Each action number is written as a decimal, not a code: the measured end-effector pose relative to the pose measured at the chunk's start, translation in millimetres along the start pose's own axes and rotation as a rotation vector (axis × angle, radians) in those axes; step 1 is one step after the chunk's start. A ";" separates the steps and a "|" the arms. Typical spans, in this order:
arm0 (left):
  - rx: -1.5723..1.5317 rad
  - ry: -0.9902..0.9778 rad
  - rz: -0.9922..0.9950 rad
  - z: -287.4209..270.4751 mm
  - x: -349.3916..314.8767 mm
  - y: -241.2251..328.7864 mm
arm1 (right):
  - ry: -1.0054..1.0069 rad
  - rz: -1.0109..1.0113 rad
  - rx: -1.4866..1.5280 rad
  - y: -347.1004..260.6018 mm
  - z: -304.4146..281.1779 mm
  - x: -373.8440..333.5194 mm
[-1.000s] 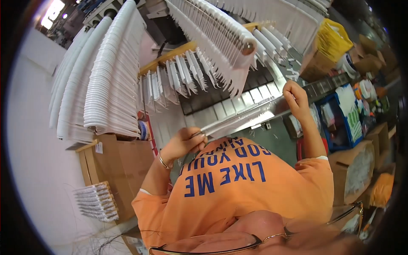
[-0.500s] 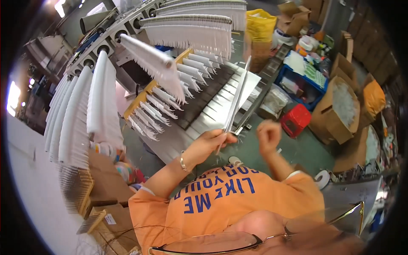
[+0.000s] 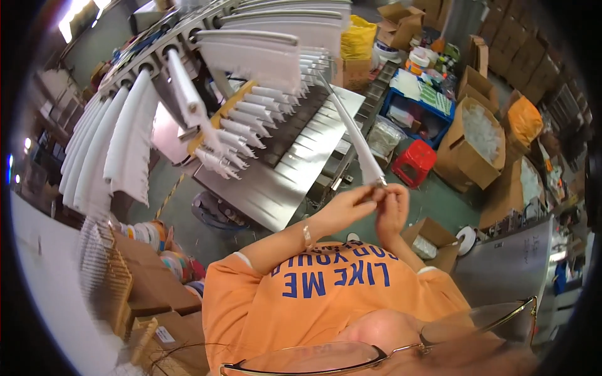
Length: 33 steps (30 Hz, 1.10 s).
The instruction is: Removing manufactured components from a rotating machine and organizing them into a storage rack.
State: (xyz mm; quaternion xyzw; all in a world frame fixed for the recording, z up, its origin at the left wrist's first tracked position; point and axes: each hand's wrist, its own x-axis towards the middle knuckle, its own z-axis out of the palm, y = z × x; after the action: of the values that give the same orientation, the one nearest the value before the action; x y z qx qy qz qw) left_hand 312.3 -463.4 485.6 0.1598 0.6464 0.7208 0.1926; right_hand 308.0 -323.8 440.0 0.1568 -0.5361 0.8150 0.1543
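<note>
My left hand (image 3: 351, 205) and my right hand (image 3: 392, 208) meet in front of my chest, fingers closed at the near end of a long thin rod (image 3: 356, 130). White material lies along the rod, which slants away to the far left over the metal table (image 3: 301, 169). My fingers hide its very end. Beyond it, a yellow bar (image 3: 221, 118) carries a row of short white fringed pieces (image 3: 251, 116). Long white fringed rolls (image 3: 128, 131) stick out from a grey machine frame (image 3: 116, 81) at the left.
To the right stand a blue crate (image 3: 417, 119), a red stool (image 3: 414, 163) and a carton (image 3: 476, 147) filled with clear plastic. Cardboard boxes (image 3: 153, 269) are stacked at my lower left. A metal cabinet (image 3: 501, 263) is at my right.
My left hand has moved right with the rod's near end, and my right hand has come to meet it there. The rod now leans left toward its far end. My view has shifted slightly.
</note>
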 end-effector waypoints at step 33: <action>1.455 1.284 0.453 -135.8 -112.6 -7.0 | -0.477 0.170 -0.126 -68.7 49.4 -20.4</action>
State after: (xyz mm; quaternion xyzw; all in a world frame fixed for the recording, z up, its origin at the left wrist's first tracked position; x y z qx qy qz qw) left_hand 346.2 -635.5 465.4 -0.0616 0.8667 0.1186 -0.4806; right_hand 359.7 -345.1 506.7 0.2892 -0.6181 0.7301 -0.0361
